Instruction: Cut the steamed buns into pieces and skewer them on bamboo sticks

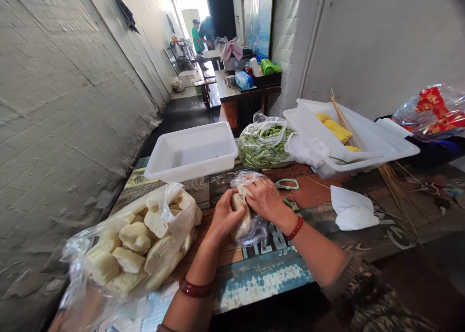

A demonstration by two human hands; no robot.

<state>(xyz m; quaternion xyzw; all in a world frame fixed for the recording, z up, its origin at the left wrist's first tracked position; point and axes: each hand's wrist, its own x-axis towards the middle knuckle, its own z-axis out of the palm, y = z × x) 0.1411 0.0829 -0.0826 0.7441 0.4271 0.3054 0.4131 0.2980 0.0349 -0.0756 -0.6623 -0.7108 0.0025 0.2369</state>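
Both hands are at a pale, beige food piece [238, 202] in a thin clear plastic bag [254, 233] on the table. My left hand [225, 213] grips its left side, thumb and fingers curled round it. From above and the right, my right hand [264, 196] closes its fingers on the bag's top and the food; the fingertips are partly hidden. Just beyond my right hand lie green-handled scissors [287, 184], partly covered. Left of my left hand is a large clear bag of pale, spongy chunks [134, 237].
A white plastic tub [189, 172] stands ahead, beside a bag of green pods [259, 148]. Another white tub [385, 155] holds yellow corn [337, 130] and wooden sticks. White tissue [352, 208] and loose skewers [403, 206] lie at right. People [198, 37] stand far back.
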